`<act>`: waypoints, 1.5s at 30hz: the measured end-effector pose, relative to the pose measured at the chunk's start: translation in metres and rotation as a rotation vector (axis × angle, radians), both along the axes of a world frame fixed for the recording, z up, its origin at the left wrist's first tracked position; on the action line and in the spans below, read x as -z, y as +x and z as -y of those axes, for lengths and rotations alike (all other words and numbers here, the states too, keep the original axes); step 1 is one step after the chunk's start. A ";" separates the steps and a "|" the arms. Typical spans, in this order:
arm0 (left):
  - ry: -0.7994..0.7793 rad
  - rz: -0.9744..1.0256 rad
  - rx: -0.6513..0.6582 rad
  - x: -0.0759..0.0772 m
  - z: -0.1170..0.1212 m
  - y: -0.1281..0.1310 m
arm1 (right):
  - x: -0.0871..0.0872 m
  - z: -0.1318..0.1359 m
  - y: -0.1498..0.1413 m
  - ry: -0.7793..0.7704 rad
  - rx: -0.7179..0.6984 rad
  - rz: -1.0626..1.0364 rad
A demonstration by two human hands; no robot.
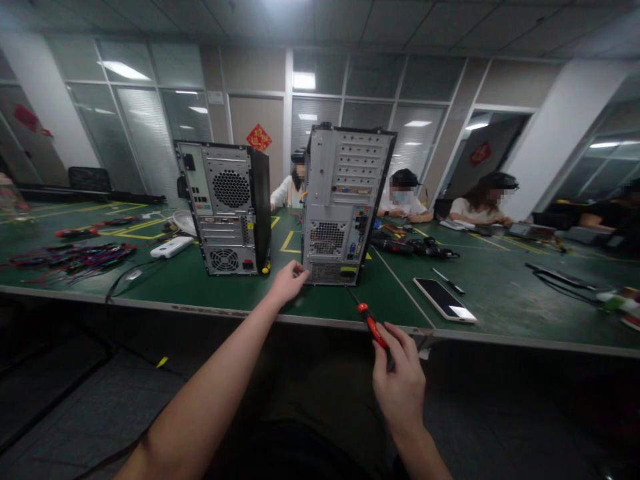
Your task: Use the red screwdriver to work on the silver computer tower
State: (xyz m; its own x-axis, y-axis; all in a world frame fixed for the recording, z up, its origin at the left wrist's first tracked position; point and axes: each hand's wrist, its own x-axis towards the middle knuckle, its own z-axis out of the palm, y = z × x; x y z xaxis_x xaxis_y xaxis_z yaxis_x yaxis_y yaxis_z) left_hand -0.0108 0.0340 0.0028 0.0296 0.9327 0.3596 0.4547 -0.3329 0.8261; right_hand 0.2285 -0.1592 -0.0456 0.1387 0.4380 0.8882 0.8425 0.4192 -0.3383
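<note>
A tall computer tower (327, 220) stands upright on the green table, its metal back panel with slots, ports and vents facing me. My left hand (290, 283) has its fingers curled against the lower left corner of this case. Between the fingers and thumb of my right hand (400, 373) is a screwdriver (373, 325) with a red and black handle. Its thin shaft points up and left, the tip at the bottom edge of the tower's back, near the right side. To the left a second, shorter computer tower (230, 230) stands upright, back panel also towards me.
A phone (444, 299) and a pen (449, 281) lie to the right. Black cables (420, 245) are behind them. On the left are a white power strip (171, 247) and a pile of thin wires (75, 261). Several people sit across the table (250, 293).
</note>
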 end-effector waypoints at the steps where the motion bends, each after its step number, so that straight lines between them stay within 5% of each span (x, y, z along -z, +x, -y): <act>1: 0.001 -0.003 0.001 0.000 0.000 0.000 | 0.000 0.000 0.000 0.002 0.006 0.009; 10: 0.022 -0.004 0.002 0.002 -0.003 0.000 | 0.001 0.001 0.000 -0.118 -0.010 -0.218; 19: 0.016 -0.012 0.010 0.001 -0.002 -0.001 | -0.001 0.000 -0.002 0.010 0.017 0.000; 28: 0.013 -0.007 0.008 0.001 -0.001 -0.001 | 0.000 0.002 0.001 -0.116 0.053 -0.221; 37: 0.027 -0.009 -0.001 0.004 -0.004 -0.001 | 0.000 0.002 -0.001 0.010 0.008 0.015; 45: 0.008 0.007 0.005 0.001 -0.001 0.000 | -0.002 0.004 0.001 -0.060 0.068 -0.129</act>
State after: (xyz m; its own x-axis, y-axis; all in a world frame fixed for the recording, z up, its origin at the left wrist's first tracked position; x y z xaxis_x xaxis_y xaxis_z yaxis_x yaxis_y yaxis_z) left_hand -0.0112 0.0349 0.0014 0.0321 0.9297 0.3669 0.4471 -0.3417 0.8267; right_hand 0.2291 -0.1633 -0.0434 0.2813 0.4757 0.8334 0.8161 0.3383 -0.4686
